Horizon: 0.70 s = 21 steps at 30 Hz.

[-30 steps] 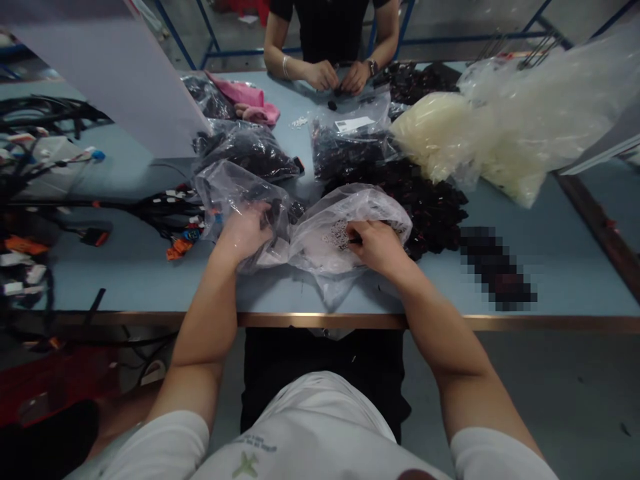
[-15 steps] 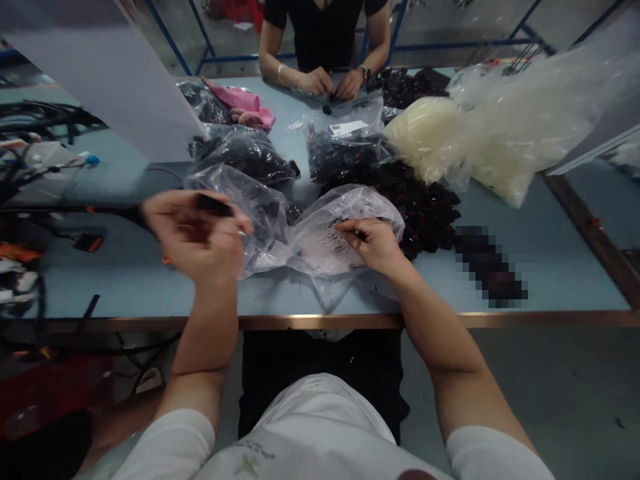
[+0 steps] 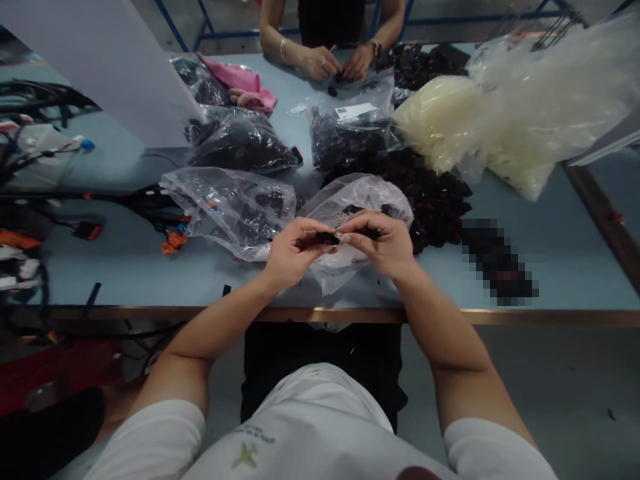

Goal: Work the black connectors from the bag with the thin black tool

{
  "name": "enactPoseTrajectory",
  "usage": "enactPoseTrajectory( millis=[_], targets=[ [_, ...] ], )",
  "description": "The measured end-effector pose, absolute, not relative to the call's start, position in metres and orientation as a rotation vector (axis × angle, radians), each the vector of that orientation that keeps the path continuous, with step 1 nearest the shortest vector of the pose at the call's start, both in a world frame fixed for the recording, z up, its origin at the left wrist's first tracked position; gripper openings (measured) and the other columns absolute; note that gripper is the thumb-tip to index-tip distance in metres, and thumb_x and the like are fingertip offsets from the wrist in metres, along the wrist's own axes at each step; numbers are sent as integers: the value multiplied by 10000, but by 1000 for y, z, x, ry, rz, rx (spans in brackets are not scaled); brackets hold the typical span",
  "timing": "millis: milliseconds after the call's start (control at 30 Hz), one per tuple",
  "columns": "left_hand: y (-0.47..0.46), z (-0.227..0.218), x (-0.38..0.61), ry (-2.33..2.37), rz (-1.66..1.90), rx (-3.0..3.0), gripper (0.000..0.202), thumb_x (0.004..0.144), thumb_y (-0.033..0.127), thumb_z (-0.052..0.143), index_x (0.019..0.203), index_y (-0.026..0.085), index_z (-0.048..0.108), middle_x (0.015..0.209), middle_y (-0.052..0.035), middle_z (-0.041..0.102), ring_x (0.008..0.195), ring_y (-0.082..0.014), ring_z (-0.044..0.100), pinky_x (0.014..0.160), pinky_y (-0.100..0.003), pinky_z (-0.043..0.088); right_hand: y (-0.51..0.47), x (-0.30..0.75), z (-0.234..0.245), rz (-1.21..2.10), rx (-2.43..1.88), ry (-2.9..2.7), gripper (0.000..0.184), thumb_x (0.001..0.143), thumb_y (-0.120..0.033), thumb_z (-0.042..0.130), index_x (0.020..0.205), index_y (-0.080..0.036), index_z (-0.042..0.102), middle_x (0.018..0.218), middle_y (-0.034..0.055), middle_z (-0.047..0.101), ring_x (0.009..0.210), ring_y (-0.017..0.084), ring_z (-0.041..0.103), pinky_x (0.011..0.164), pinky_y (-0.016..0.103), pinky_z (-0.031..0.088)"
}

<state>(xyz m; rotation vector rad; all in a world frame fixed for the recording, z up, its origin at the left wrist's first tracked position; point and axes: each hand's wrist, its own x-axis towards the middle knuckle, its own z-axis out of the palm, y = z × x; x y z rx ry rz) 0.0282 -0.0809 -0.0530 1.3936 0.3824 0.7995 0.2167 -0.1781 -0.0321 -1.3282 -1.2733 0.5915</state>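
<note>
My left hand [image 3: 293, 252] and my right hand [image 3: 383, 241] meet above the near part of the blue table [image 3: 125, 267]. The left fingers pinch a small black plastic part [image 3: 327, 237]. My right fingers are closed on another small dark piece [image 3: 369, 233] that touches it. Just behind my hands lies a clear bag [image 3: 350, 200] with small pale pieces inside. To its left lies a second clear bag [image 3: 235, 207] holding black parts.
A heap of black parts [image 3: 430, 193] and cream-filled bags [image 3: 450, 133] lie to the right. Wire harnesses [image 3: 45, 167] crowd the left side. Dark bags [image 3: 240, 143] and a pink cloth [image 3: 240, 83] sit further back. Another person's hands [image 3: 340, 63] work at the far edge.
My left hand swung from the left side in to the middle with a black part. My right hand came out of the clear bag and joined it.
</note>
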Motion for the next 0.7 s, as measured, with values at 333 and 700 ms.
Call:
enactPoseTrajectory(
  millis=[333, 700],
  targets=[
    [-80, -61, 24, 434, 869, 1708, 355, 911, 496, 846, 1112, 214, 763, 1028, -57, 846, 879, -187, 835, 828, -302, 705, -179, 215, -31, 652, -1393, -1322, 299, 897, -559, 825, 889, -260, 836, 904, 57, 810, 842, 215, 737, 825, 377, 614],
    [-76, -58, 18, 369, 922, 2099, 209, 1018, 388, 743, 1149, 243, 817, 1092, -59, 864, 982, -194, 841, 899, -279, 682, -177, 223, -26, 1003, -1381, -1213, 399, 737, -554, 928, 796, -185, 788, 774, 40, 764, 681, 157, 652, 608, 281, 519]
  ],
)
